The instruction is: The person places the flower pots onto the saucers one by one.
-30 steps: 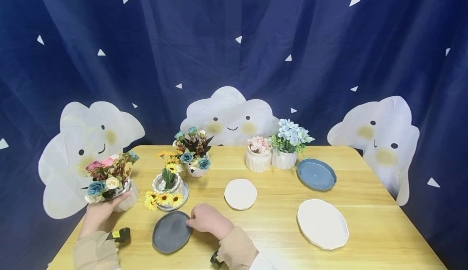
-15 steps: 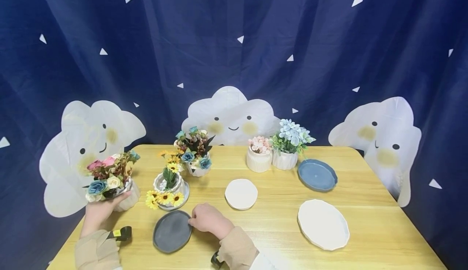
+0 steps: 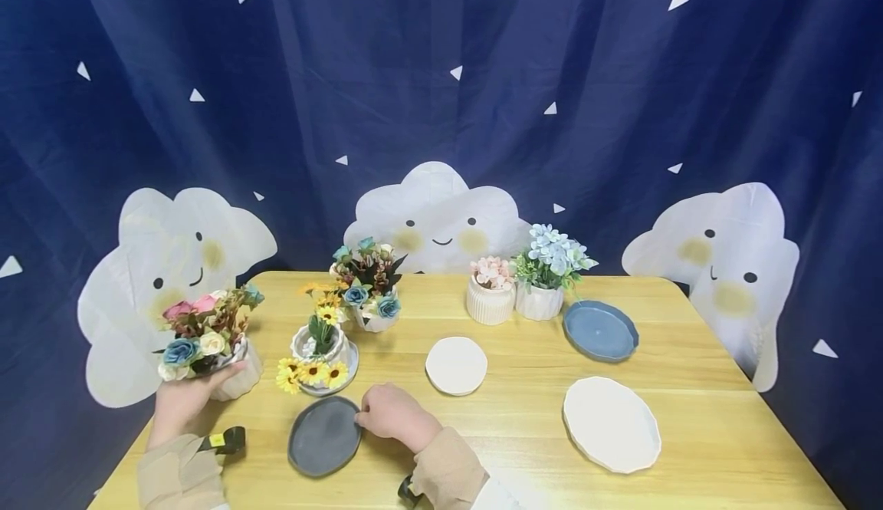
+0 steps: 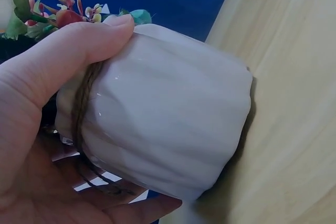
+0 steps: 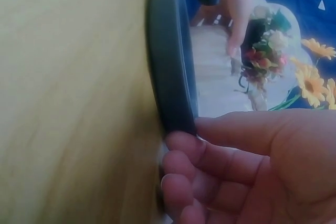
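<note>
Gripping the flower pot point(image 3: 231, 372) off the worktop's point(image 3: 524, 426) edge, the left hand point(image 3: 181, 403) curls round it; the right hand point(image 3: 393, 416) pinches the grey plate's point(image 3: 324, 437) near rim. Likely next: setting pot onto plate, squarely.

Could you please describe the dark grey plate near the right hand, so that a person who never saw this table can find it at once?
Start at the wooden table and go to its near left corner. The dark grey plate lies flat there, just in front of the sunflower pot, with the right hand touching its right edge. It is the only dark grey plate; the others are white or blue.
</note>
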`<state>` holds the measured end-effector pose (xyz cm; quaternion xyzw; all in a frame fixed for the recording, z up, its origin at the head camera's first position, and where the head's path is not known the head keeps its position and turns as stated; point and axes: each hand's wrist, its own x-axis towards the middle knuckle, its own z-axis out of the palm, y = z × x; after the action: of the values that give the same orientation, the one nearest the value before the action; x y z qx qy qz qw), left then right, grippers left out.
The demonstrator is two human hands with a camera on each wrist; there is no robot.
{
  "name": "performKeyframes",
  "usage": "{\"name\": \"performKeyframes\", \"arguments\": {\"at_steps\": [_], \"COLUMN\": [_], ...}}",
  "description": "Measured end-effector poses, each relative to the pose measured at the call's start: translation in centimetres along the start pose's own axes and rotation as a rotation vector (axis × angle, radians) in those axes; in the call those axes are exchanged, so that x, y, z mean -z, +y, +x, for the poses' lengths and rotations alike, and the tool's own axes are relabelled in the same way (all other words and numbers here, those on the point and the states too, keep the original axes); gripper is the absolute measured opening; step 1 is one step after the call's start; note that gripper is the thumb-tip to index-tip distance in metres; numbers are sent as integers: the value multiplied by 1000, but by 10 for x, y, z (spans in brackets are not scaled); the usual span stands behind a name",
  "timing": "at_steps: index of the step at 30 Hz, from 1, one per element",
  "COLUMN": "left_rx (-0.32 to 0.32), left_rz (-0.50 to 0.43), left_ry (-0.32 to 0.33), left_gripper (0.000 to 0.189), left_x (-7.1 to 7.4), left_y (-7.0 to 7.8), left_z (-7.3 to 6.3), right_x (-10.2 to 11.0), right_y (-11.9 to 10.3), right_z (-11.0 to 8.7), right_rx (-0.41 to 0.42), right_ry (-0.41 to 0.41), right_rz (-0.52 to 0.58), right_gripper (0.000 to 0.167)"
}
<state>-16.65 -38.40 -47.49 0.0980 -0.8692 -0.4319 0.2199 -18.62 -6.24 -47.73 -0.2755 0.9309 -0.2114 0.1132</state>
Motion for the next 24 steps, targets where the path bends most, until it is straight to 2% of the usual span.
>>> {"name": "performKeyframes", "arguments": {"at_steps": [2,7,8,9,12,15,19,24], "left_rx": [1,7,-8,-43,-162,-246,-262,-306], "left_rz": [44,51,45,27,53,45,17,30], "left_ry": [-23,-50,-52,-50,-42,-36,-35,-24], "left_gripper": [100,103,103,105,104,105,109,109], "left_x": [2,9,10,11,15,19,24,32], "left_y": [1,5,6,7,9,13,20,33], "left_z": [-1,-2,-2,-1,0,4,5,3], "right_x": [0,0,0,0,0,1,1,2], "right_y": [0,-1,-2,-2,-2,-3,-3,-3], "right_z": [0,0,0,0,0,-1,-2,-2], "right_rx": [2,6,7,6,2,-4,-13,-18], "right_ry": [1,2,3,2,-3,-7,-12,-17], "right_rz": [-1,-14,-17,-16,-14,-4,9,10], "right_gripper": [29,31,31,31,31,29,28,28]}}
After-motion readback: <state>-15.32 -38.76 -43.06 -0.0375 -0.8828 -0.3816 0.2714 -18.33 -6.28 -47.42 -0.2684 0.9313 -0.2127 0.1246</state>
